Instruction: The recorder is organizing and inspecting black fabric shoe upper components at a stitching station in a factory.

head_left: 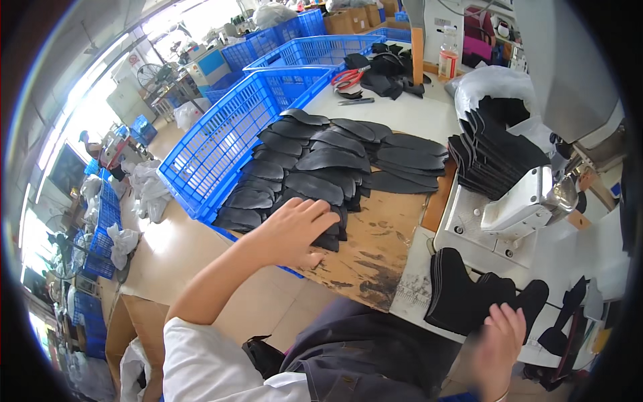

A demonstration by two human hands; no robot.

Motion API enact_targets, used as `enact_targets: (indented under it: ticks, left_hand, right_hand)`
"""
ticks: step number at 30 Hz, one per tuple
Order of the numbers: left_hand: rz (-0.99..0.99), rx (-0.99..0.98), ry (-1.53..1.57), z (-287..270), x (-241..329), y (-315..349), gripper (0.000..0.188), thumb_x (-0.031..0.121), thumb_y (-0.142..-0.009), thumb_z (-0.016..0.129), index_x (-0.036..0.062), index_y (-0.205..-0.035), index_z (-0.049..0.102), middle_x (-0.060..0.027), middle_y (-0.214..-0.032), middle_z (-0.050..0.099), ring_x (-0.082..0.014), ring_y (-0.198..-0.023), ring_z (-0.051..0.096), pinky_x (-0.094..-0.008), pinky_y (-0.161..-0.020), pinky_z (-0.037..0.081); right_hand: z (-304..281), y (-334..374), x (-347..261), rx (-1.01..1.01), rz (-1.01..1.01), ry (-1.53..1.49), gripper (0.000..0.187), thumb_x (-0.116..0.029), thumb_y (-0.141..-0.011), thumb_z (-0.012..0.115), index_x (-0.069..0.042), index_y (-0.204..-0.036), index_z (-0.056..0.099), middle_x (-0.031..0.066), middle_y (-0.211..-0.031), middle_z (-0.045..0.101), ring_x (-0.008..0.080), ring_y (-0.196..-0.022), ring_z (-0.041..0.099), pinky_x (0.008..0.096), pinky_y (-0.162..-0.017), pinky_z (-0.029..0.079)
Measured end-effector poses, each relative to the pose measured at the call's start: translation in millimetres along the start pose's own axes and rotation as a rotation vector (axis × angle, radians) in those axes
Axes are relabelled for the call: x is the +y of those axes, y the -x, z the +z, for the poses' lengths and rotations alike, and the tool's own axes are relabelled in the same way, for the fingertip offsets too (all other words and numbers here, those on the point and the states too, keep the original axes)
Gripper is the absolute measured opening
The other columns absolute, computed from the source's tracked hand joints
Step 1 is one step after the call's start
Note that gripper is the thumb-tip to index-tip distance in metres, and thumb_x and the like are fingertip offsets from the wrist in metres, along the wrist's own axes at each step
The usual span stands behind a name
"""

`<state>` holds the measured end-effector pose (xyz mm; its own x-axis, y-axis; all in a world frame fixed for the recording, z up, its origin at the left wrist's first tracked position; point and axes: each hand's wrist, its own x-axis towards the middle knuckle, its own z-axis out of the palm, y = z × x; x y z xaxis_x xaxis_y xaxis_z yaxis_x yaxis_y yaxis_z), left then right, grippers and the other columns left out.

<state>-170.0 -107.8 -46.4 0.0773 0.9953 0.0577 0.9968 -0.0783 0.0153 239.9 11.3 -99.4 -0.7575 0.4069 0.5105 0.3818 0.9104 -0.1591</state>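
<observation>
My left hand point(295, 231) reaches over the near edge of a pile of black insole-shaped pieces point(331, 159). Its fingers touch or hover just above the nearest pieces, and the thumb stands apart from them near a brown board point(375, 234). These pieces overlap in rows on the board, dark and slightly shiny. At the lower right my right hand point(499, 348) has its fingers stretched out, partly smeared by motion. It is beside a stack of black cut fabric pieces point(462, 295) on the machine table, overlapping their near edge in view. I see nothing held in it.
A white sewing-type machine point(519, 208) stands to the right, with more black layered pieces point(495, 147) behind it. A blue basket point(207, 144) borders the pile on the left. Red-handled scissors point(348, 78), black scraps point(388, 70) and a bottle point(448, 53) are at the back.
</observation>
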Motion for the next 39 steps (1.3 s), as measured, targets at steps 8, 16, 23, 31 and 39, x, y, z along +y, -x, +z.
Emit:
enact_targets:
  ticks: [8,16,23,31,39]
  left_hand:
    - [0.117,0.092,-0.356,22,-5,14,0.061,0.021,-0.06,0.072,0.0067,-0.117,0.055,-0.0091,-0.116,0.054,-0.024,-0.1,0.055,-0.0369,-0.09,0.041]
    - [-0.093,0.36,-0.135,43,-18,21,0.037,0.01,-0.06,0.07,0.0062,-0.096,0.06,-0.006,-0.101,0.058,-0.0237,-0.093,0.058,-0.037,-0.084,0.045]
    - [-0.188,0.584,0.075,48,-32,17,0.015,0.003,-0.07,0.068,0.0016,-0.082,0.06,-0.0091,-0.081,0.062,-0.0261,-0.073,0.061,-0.0338,-0.068,0.047]
    - [-0.342,0.728,0.333,24,-30,2,0.012,0.005,-0.076,0.067,0.0004,-0.083,0.059,-0.0115,-0.078,0.059,-0.0297,-0.072,0.058,-0.0345,-0.066,0.047]
    - [0.07,0.409,-0.166,53,53,-9,0.022,0.014,-0.063,0.067,0.0068,-0.08,0.056,-0.006,-0.081,0.051,-0.0201,-0.07,0.053,-0.0331,-0.066,0.042]
  right_hand:
    - [47,-72,-70,-0.102,-0.274,-0.19,0.031,-0.013,-0.079,0.062,-0.005,-0.11,0.062,0.011,-0.122,0.06,0.0269,-0.115,0.056,0.0468,-0.1,0.041]
    - [96,-89,-100,-0.19,-0.22,-0.242,0.038,-0.017,-0.084,0.06,-0.004,-0.119,0.059,0.0131,-0.132,0.053,0.0283,-0.123,0.049,0.0471,-0.1,0.039]
    - [99,-91,-100,-0.18,-0.234,-0.223,0.037,-0.016,-0.083,0.057,-0.004,-0.118,0.059,0.0136,-0.132,0.053,0.0294,-0.123,0.05,0.0477,-0.101,0.039]
    - [102,-89,-100,-0.156,-0.246,-0.189,0.037,-0.016,-0.084,0.053,-0.003,-0.119,0.056,0.0151,-0.131,0.053,0.03,-0.121,0.051,0.0482,-0.1,0.041]
    - [105,-87,-101,-0.146,-0.247,-0.171,0.037,-0.016,-0.082,0.054,-0.004,-0.118,0.057,0.0138,-0.13,0.053,0.0298,-0.122,0.051,0.0494,-0.099,0.041]
